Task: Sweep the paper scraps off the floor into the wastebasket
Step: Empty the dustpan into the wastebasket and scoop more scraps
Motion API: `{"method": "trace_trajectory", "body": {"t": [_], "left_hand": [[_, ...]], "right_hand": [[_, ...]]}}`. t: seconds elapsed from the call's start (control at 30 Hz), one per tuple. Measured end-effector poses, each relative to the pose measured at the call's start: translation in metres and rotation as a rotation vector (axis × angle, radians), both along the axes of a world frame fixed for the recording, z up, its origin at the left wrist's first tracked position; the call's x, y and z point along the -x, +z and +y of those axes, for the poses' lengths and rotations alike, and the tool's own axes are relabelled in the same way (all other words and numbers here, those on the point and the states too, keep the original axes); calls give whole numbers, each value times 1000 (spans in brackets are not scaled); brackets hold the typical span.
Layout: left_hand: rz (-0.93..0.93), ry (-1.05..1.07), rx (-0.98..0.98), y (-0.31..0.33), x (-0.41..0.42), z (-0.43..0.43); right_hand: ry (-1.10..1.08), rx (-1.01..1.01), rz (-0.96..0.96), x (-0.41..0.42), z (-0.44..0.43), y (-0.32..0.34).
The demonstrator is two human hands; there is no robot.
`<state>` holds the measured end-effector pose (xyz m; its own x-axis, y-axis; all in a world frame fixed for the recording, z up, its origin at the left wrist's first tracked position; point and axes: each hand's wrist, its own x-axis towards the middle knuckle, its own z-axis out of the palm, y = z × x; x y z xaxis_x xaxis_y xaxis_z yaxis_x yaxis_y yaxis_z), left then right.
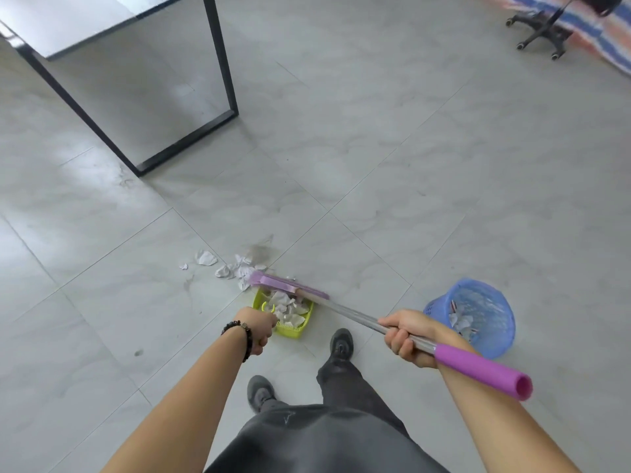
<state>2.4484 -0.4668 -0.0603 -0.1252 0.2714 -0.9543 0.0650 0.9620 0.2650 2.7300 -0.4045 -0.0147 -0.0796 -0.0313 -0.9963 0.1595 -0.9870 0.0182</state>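
Lying in dustpan (291, 332) and wastebasket (434, 307): paper scraps (285, 306).

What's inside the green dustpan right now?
White paper scraps fill the dustpan. The broom covers its front edge, and the left hand hides most of its handle.

The right grip (406, 336) is clasping the silver metal shaft of a long purple-headed broom (290, 287), just ahead of its purple sleeve. The broom's head is lying across the mouth of a small lime-green plastic dustpan (300, 331) that is holding torn white paper. The left grip (261, 327), wearing a dark beaded bracelet (239, 336), is curling round the dustpan's handle. More torn white paper scraps (206, 258) are lying on the pale grey tiled floor (375, 165) just beyond the head. A round blue plastic wastebasket (502, 346) is standing near the right grip, with scraps inside.
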Motion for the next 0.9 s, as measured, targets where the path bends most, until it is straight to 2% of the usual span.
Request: {"method": "trace_trajectory", "body": {"t": [0.1, 0.2, 0.37, 0.43, 0.5, 0.57, 0.63, 0.7, 0.9], "left_hand": [[-27, -5, -4, 3, -1, -7], [-20, 101, -20, -5, 3, -16], [-80, 177, 4, -14, 12, -21], [-79, 182, 13, -14, 12, -22], [-79, 186, 19, -15, 13, -23], [-84, 194, 31, -17, 14, -22], [-91, 197, 39, -17, 14, -21], [-97, 185, 51, -14, 14, -22], [-67, 205, 17, -4, 24, -53]], "right_hand": [[-38, -54, 4, 8, -5, 3], [4, -104, -12, 41, -14, -5], [265, -201, -136, 78, -33, -46], [414, -189, -179, 79, -42, -53], [497, -121, -132, 73, -45, -51], [479, -60, -80, 63, -34, -36], [305, -30, -60, 50, -20, -20], [218, -74, -85, 38, -10, 0], [279, -158, -79, 66, 1, 10]]}}
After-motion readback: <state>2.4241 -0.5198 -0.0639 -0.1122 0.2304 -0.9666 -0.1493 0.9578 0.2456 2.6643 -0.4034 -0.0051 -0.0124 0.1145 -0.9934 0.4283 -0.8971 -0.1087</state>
